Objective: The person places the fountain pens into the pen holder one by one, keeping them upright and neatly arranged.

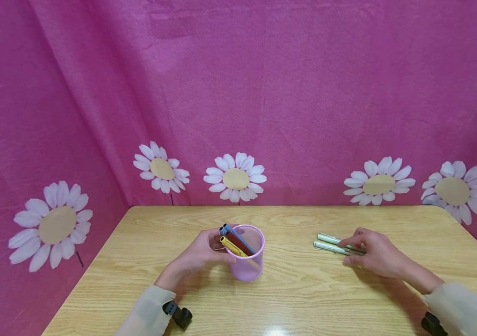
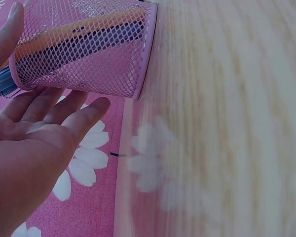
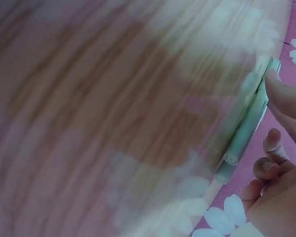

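Note:
A pink mesh pen cup (image 1: 249, 268) stands upright on the table, with my left hand (image 1: 205, 252) holding its left side. In the left wrist view, the thumb lies near the rim and the fingers pass along the cup's far side. Inside the cup lean a yellow pen (image 1: 231, 246), a dark red pen (image 1: 240, 243) and blue pens (image 1: 224, 228). To the right, two pale green pens (image 1: 326, 246) lie side by side on the table. My right hand (image 1: 375, 254) reaches over their right ends, index finger touching them and thumb on the near side.
The wooden table (image 1: 289, 298) spans the view between both hands. Behind it and at the left hangs a pink cloth (image 1: 263, 93) printed with white daisies. A black wrist camera (image 1: 178, 315) sits on the left cuff, another (image 1: 433, 323) on the right.

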The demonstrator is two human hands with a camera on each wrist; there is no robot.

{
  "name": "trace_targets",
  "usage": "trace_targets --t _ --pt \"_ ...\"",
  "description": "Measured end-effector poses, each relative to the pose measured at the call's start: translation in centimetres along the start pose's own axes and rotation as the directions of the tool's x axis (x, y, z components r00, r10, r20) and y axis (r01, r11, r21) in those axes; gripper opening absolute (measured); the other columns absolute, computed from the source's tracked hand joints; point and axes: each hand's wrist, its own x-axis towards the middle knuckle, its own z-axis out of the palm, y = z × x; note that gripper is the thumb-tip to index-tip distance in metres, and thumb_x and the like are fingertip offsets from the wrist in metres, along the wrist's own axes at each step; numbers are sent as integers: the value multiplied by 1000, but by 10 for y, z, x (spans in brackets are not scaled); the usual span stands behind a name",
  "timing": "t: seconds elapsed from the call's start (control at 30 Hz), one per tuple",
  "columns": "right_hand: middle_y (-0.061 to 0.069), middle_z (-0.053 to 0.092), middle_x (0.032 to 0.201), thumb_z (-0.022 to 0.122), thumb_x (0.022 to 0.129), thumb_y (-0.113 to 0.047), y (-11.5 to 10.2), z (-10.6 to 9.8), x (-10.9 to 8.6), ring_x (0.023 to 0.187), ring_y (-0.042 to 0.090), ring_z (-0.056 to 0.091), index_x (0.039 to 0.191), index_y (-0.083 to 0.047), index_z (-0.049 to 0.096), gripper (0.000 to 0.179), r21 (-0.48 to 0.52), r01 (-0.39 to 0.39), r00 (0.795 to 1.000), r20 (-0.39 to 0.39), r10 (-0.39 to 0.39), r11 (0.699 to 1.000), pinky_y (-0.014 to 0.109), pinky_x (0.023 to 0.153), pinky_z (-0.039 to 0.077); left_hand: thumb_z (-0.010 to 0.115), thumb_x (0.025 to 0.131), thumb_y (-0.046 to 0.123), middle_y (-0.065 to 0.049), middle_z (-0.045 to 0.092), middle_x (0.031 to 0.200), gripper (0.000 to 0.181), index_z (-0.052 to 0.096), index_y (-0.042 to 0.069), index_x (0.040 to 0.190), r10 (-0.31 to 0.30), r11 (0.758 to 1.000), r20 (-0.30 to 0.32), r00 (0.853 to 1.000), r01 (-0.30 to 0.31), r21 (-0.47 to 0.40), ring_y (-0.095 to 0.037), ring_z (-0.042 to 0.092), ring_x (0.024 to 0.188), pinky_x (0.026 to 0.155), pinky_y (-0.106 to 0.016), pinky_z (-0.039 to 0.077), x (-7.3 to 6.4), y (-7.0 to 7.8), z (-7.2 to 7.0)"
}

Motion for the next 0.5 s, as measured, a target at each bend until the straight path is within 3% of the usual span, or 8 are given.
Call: trace_targets --t 0.23,0.5 --pt "-6 56 81 93 81 -16 -6 1 2 69 9 45 100 -10 83 23 111 -18 998 57 12 994 23 57 36 85 89 4 -15 69 133 67 56 -1 149 -9 1000 2 1000 9 5 -24 65 119 108 -42 51 0 0 0" --pt "-11 57 82 94 80 -18 -9 4 5 69 5 47 95 -12 83 19 65 16 999 45 -19 998 23 58 39 84 89 3 -14 71 130 65 57 -2 147 -20 1000 -7 1000 20 5 -25 66 118 108 -41 51 0 1 0"
